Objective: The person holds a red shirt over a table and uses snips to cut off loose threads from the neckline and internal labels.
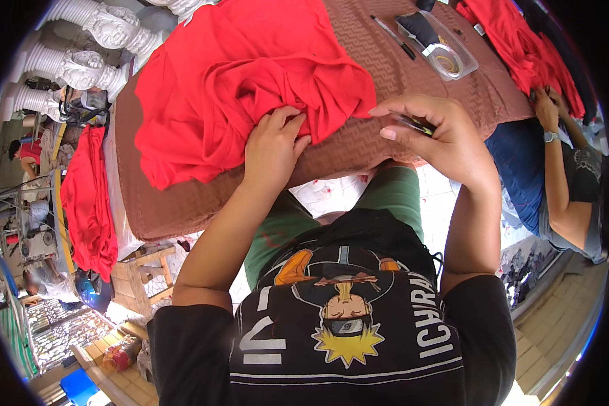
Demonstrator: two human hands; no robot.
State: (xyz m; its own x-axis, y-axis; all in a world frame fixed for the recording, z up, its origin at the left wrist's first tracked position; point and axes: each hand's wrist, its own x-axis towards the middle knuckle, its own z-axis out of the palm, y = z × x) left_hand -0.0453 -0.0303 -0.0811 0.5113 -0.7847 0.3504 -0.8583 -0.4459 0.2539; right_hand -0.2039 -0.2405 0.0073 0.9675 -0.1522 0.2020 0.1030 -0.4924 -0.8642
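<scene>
A large piece of bright red cloth (230,61) lies bunched over the brown-covered table in front of me. My left hand (275,145) is closed on its near edge, with folds gathered by the thumb and fingers. At the cloth's right-hand corner is my right hand (430,132), its fingers curled around a small dark tool (414,123). Most of that tool is hidden in the palm, so its exact kind does not show. My right index fingertip is right beside the red corner; I cannot tell whether it touches.
On the brown tablecloth (176,210) sit a clear plastic box (463,71) and a dark pen (404,49). To the right, another person (555,169) handles red cloth (528,54). More red cloth (88,203) hangs at left, near white ornate columns (81,68) and a wooden stool (142,277).
</scene>
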